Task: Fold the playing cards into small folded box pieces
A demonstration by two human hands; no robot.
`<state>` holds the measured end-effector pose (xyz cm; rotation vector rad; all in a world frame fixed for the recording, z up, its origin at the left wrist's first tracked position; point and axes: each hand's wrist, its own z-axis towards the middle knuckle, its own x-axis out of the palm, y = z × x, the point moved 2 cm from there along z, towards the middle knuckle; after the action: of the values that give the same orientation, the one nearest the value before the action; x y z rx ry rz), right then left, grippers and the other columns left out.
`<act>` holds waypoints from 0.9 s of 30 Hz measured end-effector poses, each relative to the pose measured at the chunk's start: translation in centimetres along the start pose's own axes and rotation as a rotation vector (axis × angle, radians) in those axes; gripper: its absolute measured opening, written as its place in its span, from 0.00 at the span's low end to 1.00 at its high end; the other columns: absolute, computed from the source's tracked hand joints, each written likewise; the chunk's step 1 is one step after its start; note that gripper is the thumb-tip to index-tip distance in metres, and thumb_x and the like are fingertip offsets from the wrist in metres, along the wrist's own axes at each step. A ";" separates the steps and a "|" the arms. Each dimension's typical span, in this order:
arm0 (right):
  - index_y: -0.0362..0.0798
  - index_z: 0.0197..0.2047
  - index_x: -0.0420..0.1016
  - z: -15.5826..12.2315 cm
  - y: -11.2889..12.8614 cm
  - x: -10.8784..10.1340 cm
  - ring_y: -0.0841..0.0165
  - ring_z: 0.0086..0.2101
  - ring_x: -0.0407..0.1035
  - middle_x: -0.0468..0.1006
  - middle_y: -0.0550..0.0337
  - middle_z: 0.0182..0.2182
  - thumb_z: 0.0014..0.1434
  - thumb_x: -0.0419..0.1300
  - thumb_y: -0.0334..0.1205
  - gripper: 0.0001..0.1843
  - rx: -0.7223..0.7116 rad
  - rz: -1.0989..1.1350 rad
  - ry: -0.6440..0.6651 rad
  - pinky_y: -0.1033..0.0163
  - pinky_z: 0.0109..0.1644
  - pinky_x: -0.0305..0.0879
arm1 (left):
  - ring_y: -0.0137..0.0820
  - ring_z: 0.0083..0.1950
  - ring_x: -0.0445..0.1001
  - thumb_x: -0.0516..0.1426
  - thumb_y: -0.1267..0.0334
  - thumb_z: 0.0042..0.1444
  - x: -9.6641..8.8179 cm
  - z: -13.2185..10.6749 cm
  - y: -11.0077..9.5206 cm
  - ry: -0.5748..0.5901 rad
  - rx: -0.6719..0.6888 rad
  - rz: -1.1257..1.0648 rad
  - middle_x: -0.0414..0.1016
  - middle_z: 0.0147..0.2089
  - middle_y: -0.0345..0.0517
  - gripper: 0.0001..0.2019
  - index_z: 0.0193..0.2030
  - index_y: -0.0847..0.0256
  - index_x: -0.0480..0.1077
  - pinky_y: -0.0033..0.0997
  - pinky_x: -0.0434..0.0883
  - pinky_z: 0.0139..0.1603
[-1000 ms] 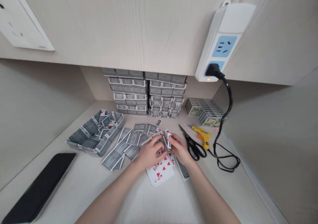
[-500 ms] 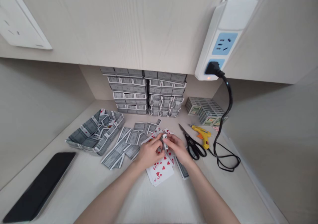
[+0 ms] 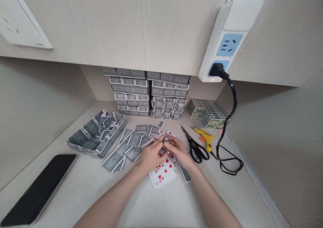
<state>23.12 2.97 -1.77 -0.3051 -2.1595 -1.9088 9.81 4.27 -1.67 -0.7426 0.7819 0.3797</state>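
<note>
Both my left hand [image 3: 152, 154] and my right hand [image 3: 178, 151] pinch a small folded playing card [image 3: 166, 141], held upright between my fingertips. The fingers hide most of it. Beneath my hands lie playing cards with red hearts [image 3: 164, 174] face up, fanned toward me. Grey-backed cards [image 3: 123, 147], some of them folded, are scattered left of my left hand. Beside my right wrist rests a narrow grey-backed card piece [image 3: 185, 172], partly covered by the arm.
Black scissors [image 3: 195, 149] and a yellow glue gun [image 3: 207, 138] with its cord lie at right. A card-woven tray [image 3: 88, 149] with folded pieces and a black phone [image 3: 37, 191] are at left. Woven card boxes [image 3: 132, 101] are stacked behind; a power strip [image 3: 230, 29] hangs above.
My right fingers have shifted slightly on the small card, and less of its white face shows. My left hand stays almost in place.
</note>
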 end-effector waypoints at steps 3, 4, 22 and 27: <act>0.48 0.38 0.67 -0.1 -0.3 0.1 0.70 0.27 0.69 0.74 0.63 0.27 0.44 0.66 0.44 0.19 -0.004 0.041 0.034 0.66 0.30 0.62 | 0.31 0.45 0.73 0.54 0.68 0.46 -0.1 0.0 -0.1 0.000 0.006 -0.029 0.69 0.54 0.46 0.17 0.46 0.59 0.65 0.30 0.70 0.45; 0.48 0.38 0.67 -0.1 -0.4 0.2 0.70 0.27 0.69 0.74 0.63 0.27 0.44 0.66 0.43 0.19 -0.002 0.056 0.040 0.66 0.31 0.63 | 0.31 0.44 0.74 0.54 0.68 0.46 -0.2 -0.1 -0.1 0.008 0.010 -0.034 0.68 0.55 0.45 0.18 0.47 0.58 0.65 0.30 0.71 0.44; 0.50 0.40 0.72 0.1 0.9 -0.8 0.61 0.43 0.69 0.75 0.57 0.41 0.33 0.71 0.36 0.26 -0.128 0.061 -0.071 0.54 0.50 0.61 | 0.29 0.29 0.73 0.52 0.57 0.55 -0.1 0.9 0.9 0.060 -0.574 -0.815 0.73 0.38 0.47 0.15 0.46 0.62 0.63 0.34 0.73 0.31; 0.52 0.41 0.72 -0.1 0.7 -0.6 0.61 0.44 0.67 0.74 0.60 0.43 0.29 0.72 0.33 0.31 -0.140 0.022 0.015 0.56 0.50 0.62 | 0.33 0.38 0.74 0.55 0.52 0.52 -1.0 1.2 -0.1 0.369 -0.663 -1.333 0.75 0.36 0.50 0.19 0.42 0.67 0.69 0.36 0.72 0.42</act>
<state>23.92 2.94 -1.29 -0.3378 -2.0088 -2.0472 9.78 5.05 -0.31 -1.7980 0.3337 -0.7716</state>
